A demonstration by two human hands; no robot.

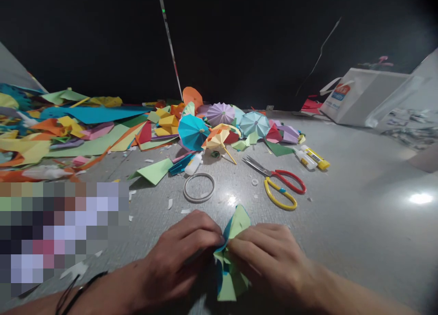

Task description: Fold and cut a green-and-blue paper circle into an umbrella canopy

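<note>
My left hand (181,255) and my right hand (267,260) pinch a folded piece of paper (230,278) between them, low in the view. The paper is light green on one side and blue on the other, and its folded layers stick out above and below my fingers. My fingertips meet at its middle and hide part of the folds. A thin dark cord circles my left wrist. The nearest loose item is a round roll of clear tape (199,187), a little way ahead of my hands.
Red-and-yellow-handled scissors (273,180) and yellow-labelled glue tubes (308,159) lie on the grey table (345,214) ahead. Paper parasols (193,131) and a heap of coloured paper (92,137) lie beyond. A white bag (362,98) stands far right. A pixelated patch covers the lower left.
</note>
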